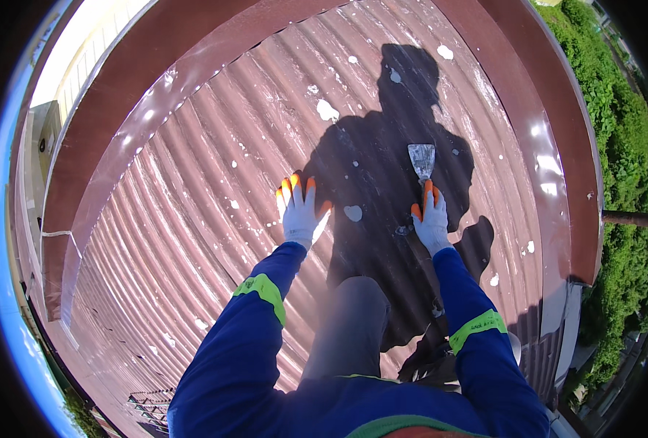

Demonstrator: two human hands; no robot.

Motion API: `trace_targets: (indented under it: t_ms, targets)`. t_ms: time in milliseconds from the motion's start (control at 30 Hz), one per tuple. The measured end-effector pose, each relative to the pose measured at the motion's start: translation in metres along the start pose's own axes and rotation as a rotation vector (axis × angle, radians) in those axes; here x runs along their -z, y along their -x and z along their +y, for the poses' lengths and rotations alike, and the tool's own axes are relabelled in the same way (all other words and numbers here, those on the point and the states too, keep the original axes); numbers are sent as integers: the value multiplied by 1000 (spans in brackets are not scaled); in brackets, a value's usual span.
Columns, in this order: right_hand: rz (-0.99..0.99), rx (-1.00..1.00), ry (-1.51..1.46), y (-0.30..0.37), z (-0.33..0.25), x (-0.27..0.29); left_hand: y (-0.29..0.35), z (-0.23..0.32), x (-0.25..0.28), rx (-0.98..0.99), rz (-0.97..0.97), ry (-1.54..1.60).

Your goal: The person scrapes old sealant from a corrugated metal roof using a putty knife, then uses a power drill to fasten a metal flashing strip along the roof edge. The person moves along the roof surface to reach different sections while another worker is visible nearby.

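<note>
My right hand (432,222), in a white glove with orange fingertips, is closed around the handle of a putty knife (422,160). Its wide, whitish-smeared blade points away from me over the shadowed part of a reddish-brown corrugated metal roof (214,212). To the left, my left hand (301,216) in a matching glove lies on the roof with its fingers spread and holds nothing. A pale patch (352,213) sits between my hands, and a larger white patch (328,110) lies farther off. Whether the blade touches the metal I cannot tell.
A raised reddish-brown metal edging (94,139) borders the roof on the left and far side; similar edging (568,146) runs along the right. Green foliage (616,139) lies beyond and below the right edge. A ladder-like metal frame (149,405) shows at the lower left. My bent knee (349,321) is close.
</note>
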State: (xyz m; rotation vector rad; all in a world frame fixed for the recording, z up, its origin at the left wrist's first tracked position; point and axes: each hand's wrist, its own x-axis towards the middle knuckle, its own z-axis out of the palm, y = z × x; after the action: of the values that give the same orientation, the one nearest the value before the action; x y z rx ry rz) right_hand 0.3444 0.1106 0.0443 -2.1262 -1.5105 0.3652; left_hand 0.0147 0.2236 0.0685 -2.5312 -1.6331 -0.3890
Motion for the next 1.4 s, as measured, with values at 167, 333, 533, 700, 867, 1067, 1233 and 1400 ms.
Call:
trace_targets:
  t_ms: [167,333,533,700,867,1067,1233,1400]
  targets:
    - [-113,-164,-107,-4,19,26,4,-3,-13,100,-284,-74]
    - [164,-407,-69,58,54,52,3,-4,-14,-44,10,-98]
    - [148,-590,-1,152,74,47,2,0,-13,-48,4,-138]
    - [22,-285,-52,158,43,31,3,-2,-20,-38,-3,-126]
    - [-101,-320,11,167,36,27,2,-4,-21,-38,6,-123]
    - [-274,-338,-75,163,49,32,5,-2,-21,-36,-4,-125]
    - [-427,-259,-198,108,45,85,4,-7,-21,-44,-16,-123]
    - [-180,-443,-574,104,56,142,-4,36,-4,127,-134,-89]
